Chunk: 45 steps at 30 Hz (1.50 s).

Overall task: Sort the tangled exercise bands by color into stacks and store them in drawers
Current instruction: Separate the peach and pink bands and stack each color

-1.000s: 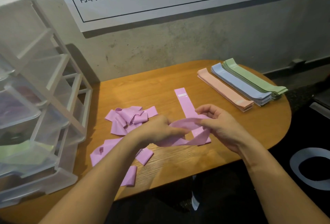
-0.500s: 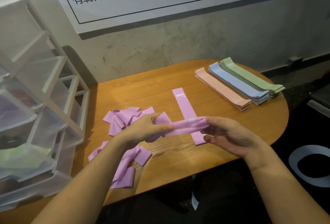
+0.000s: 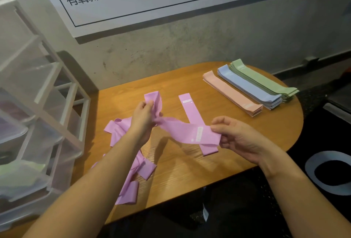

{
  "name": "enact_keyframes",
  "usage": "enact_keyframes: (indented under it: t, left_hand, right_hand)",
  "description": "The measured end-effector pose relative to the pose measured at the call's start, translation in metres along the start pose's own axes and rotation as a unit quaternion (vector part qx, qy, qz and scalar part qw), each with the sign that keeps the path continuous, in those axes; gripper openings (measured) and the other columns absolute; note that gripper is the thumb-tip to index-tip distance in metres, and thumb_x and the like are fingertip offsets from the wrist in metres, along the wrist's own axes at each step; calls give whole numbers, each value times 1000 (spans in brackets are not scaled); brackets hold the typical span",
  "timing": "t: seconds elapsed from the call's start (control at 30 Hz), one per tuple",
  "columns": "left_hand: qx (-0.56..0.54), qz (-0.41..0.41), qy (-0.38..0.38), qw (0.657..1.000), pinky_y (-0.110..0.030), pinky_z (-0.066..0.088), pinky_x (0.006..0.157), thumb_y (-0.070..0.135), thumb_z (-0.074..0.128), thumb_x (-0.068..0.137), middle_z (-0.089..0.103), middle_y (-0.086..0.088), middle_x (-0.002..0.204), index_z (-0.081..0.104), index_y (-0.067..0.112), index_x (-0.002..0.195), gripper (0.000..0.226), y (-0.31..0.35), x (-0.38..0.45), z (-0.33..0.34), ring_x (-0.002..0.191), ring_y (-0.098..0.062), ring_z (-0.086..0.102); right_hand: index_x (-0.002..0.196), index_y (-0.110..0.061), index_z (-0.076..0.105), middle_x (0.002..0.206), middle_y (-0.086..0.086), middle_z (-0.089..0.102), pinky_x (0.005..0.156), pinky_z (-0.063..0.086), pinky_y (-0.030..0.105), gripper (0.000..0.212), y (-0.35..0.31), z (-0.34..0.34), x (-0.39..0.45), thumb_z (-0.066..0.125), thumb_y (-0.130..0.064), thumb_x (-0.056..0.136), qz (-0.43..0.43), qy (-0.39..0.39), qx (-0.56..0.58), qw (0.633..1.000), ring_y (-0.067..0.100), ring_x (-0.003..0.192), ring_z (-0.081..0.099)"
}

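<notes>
A pink exercise band [image 3: 187,131] is stretched above the table between both hands, twisted near its left end. My left hand [image 3: 142,118] grips that end, and a loop of the band sticks up past its fingers. My right hand [image 3: 237,137] pinches the other end by its white label. One pink band [image 3: 190,104] lies flat on the table beneath the held one. A tangle of pink bands [image 3: 131,171] lies under my left forearm. Three neat stacks sit at the far right: peach [image 3: 231,93], blue [image 3: 248,87] and green [image 3: 266,80].
A translucent plastic drawer unit [image 3: 38,123] in a white frame stands at the left of the wooden table [image 3: 190,177], with pale green and purple showing through some drawers. A concrete wall with a white board is behind. A white ring [image 3: 328,173] lies on the dark floor at right.
Both hands have lifted and moved apart, pulling the pink band out longer. My left hand has risen and turned, so a loop now stands above it.
</notes>
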State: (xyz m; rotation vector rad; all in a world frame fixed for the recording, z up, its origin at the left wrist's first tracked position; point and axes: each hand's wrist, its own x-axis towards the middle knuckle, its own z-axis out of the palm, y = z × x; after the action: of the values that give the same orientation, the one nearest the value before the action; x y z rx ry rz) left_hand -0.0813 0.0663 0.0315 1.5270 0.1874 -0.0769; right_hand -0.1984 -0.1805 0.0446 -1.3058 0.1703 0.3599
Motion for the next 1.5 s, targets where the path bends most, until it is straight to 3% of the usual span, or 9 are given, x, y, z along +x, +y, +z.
enact_keyframes:
  t: [0.13,0.27,0.4,0.6,0.8,0.97,1.1,1.2,1.5]
  left_hand:
    - [-29,-28,8,999,-36,57,74,26,51,104,67,-4,93,61,17,100,13,-2,27,11,76,-16,67]
    - [-18,-25,14,999,-25,55,57,25,51,105,68,-4,95,63,18,103,15,-1,49,30,78,-17,66]
    - [4,-18,16,1000,-28,56,61,24,52,105,71,-3,97,64,17,109,15,-3,69,51,79,-16,68]
    - [64,-17,17,998,-23,54,55,24,51,104,67,-1,92,63,16,105,15,-9,103,70,79,-15,66]
    - [147,-15,15,989,-35,61,64,26,56,102,67,-4,91,64,14,103,14,-24,132,85,79,-18,67]
    - [181,2,16,983,-21,48,42,20,60,99,62,-4,78,65,10,103,12,-41,140,94,48,-4,59]
    - [212,23,8,977,-20,42,37,17,59,99,57,-4,73,62,9,104,9,-49,144,98,35,-1,49]
    - [230,31,-6,973,-20,44,39,18,59,99,59,-3,76,63,11,104,10,-54,145,98,39,1,51]
    - [221,5,-14,975,-18,49,45,19,62,99,62,-5,85,60,15,113,16,-58,152,97,56,-10,58]
  right_hand:
    - [110,-23,73,89,0,76,74,46,26,24,-4,-10,0,74,-16,87,-18,60,-133,989,12,78,64]
    - [100,-21,79,94,-8,78,72,51,16,14,0,-22,4,75,-17,87,-33,81,-188,978,4,91,71]
    - [97,-24,81,94,-13,77,75,54,16,14,6,-34,8,78,-17,85,-32,69,-216,973,1,94,70]
    - [120,-25,72,113,-10,67,85,55,21,38,23,-51,24,75,-8,85,-59,-30,-338,939,5,99,67]
    - [100,-26,76,94,-17,63,74,42,8,24,50,-55,46,73,-7,86,-171,68,-389,902,-6,87,59]
    - [94,-22,81,99,-12,57,78,41,8,12,66,-58,51,74,-20,84,-258,66,-404,875,1,94,55]
    - [92,-34,79,110,-13,57,85,38,32,16,70,-60,52,66,-40,84,-334,89,-523,779,11,102,46]
    - [92,-32,78,102,-14,63,87,34,34,14,72,-59,57,68,-38,84,-381,50,-558,736,13,102,51]
    - [104,-24,73,95,-14,65,90,34,20,19,84,-67,67,67,-30,87,-318,-44,-567,758,7,95,50]
